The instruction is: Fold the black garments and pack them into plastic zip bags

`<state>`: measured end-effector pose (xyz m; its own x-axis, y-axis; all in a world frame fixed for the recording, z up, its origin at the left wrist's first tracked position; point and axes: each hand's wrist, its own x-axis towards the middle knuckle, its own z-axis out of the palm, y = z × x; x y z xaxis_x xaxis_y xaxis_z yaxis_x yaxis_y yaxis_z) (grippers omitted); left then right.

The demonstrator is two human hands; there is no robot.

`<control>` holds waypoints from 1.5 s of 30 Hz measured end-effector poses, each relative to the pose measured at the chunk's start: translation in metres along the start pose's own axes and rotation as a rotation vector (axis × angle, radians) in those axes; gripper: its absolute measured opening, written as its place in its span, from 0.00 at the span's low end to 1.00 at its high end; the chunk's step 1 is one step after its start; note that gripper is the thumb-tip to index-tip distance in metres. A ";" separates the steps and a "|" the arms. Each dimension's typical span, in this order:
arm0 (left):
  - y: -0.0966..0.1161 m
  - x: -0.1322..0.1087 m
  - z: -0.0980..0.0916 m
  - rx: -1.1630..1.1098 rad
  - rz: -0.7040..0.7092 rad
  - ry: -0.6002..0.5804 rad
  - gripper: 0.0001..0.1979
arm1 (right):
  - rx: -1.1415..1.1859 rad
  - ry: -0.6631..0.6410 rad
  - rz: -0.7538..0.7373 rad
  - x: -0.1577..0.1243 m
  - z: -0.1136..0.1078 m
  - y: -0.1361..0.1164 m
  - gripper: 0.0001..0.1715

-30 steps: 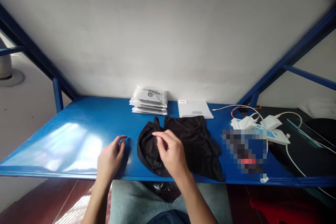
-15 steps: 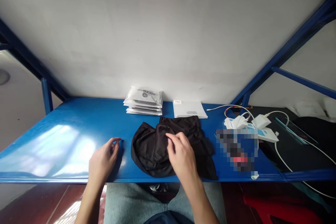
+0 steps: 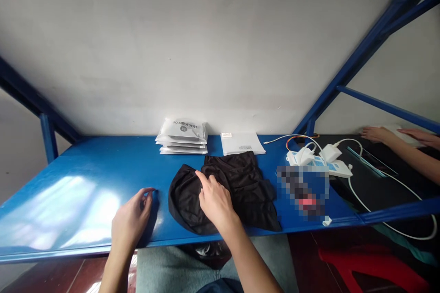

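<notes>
A black stretchy cloth hood (image 3: 247, 192) lies spread on the blue table, its rounded end to the left and its squarer, wrinkled part to the right. Over its rounded end is my right hand (image 3: 216, 197), index finger stretched out and touching the cloth, the other fingers bent; nothing is gripped in it. My left hand (image 3: 132, 217) rests on the table to the left of the hood, apart from it. Its fingers are loosely curved, with a gap inside the thumb and forefinger, and it holds nothing.
Behind the hood stand a stack of printed plastic pouches (image 3: 184, 135) and a flat pale packet (image 3: 242, 143). A power strip (image 3: 330, 165) with plugs and cables lies at right, beside a blurred-out patch (image 3: 305, 192). Another person's hands (image 3: 378, 135) are at the far right.
My right hand has shifted left over the hood, its index finger now extended. My left hand stays beside the hood. The view has turned slightly right, and another person's hands have appeared there.
</notes>
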<state>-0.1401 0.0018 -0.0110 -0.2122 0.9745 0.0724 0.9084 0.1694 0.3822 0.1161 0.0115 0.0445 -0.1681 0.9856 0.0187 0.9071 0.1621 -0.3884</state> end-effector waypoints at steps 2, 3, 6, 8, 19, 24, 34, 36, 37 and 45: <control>-0.001 0.001 0.001 0.004 0.003 0.003 0.18 | 0.089 0.007 -0.024 -0.001 -0.013 0.007 0.35; -0.001 0.001 0.001 0.004 0.007 0.004 0.18 | 0.148 0.024 -0.037 -0.003 -0.020 0.012 0.33; -0.002 0.001 0.001 0.004 0.010 0.001 0.18 | 0.321 0.100 -0.077 -0.012 -0.044 0.038 0.29; -0.002 0.001 0.002 0.007 0.000 -0.010 0.19 | 0.386 0.139 -0.091 -0.020 -0.059 0.066 0.26; 0.002 0.007 0.001 0.035 -0.060 -0.049 0.19 | -0.028 0.326 0.084 -0.041 -0.058 0.162 0.24; 0.002 0.005 -0.002 0.052 -0.061 -0.051 0.19 | -0.011 0.308 -0.052 -0.020 -0.034 0.132 0.26; 0.097 -0.004 0.007 -0.205 0.168 0.059 0.20 | 0.074 0.228 -0.006 -0.012 -0.003 0.145 0.30; 0.153 -0.003 0.015 -0.221 0.321 -0.045 0.19 | 0.177 0.208 -0.014 -0.011 -0.006 0.151 0.31; 0.179 0.000 0.020 -0.179 0.373 -0.106 0.19 | 0.244 0.199 -0.015 -0.011 -0.007 0.156 0.31; 0.245 0.058 0.072 -0.384 0.504 -0.638 0.23 | 0.552 0.384 0.027 -0.016 -0.007 0.198 0.31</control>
<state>0.0959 0.1100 0.0201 0.5232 0.8357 -0.1671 0.6324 -0.2492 0.7335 0.3013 0.0287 -0.0264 0.0937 0.9526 0.2894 0.5618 0.1894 -0.8053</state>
